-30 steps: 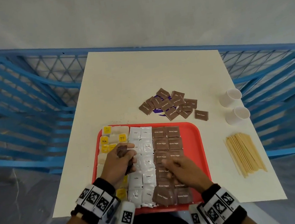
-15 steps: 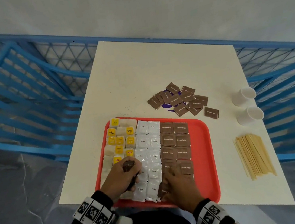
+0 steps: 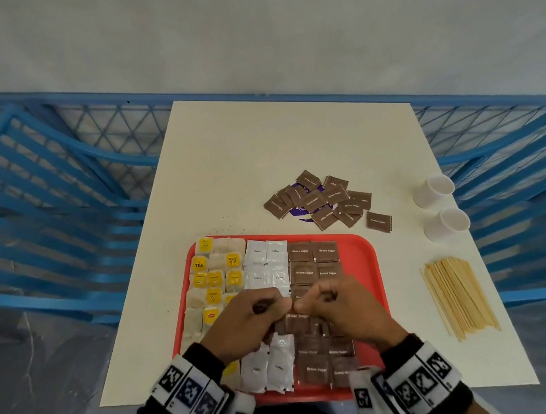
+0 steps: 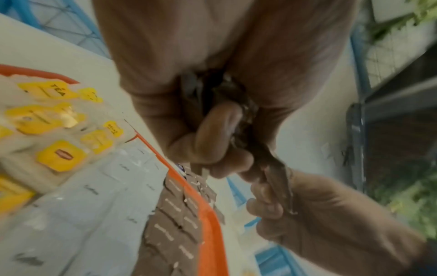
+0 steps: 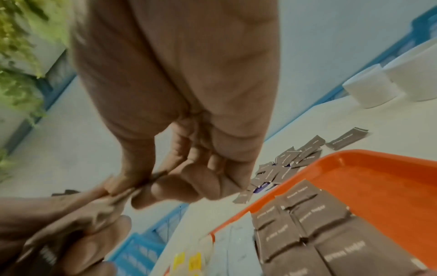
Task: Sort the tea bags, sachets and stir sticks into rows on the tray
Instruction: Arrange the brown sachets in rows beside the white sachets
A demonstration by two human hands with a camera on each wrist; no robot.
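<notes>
On the red tray (image 3: 366, 257) lie a column of yellow-tagged tea bags (image 3: 214, 274), a column of white coffee sachets (image 3: 264, 262) and a column of brown sugar sachets (image 3: 315, 260). Both hands meet just above the tray's middle. My left hand (image 3: 276, 305) grips a small bunch of brown sugar sachets (image 4: 238, 119) in its curled fingers. My right hand (image 3: 312, 299) pinches the end of one brown sachet (image 4: 279, 183) of that bunch between thumb and forefinger. The stir sticks (image 3: 458, 294) lie in a bundle on the table, right of the tray.
A loose pile of brown sachets (image 3: 325, 201) lies on the white table behind the tray, over a purple disc. Two white cups (image 3: 433, 188) stand at the right edge. Blue metal railing surrounds the table. The tray's right strip is bare.
My right hand has lifted off the brown sachets low on the tray and come up to the left hand, taking hold of a sachet there. The left hand has shifted slightly right.
</notes>
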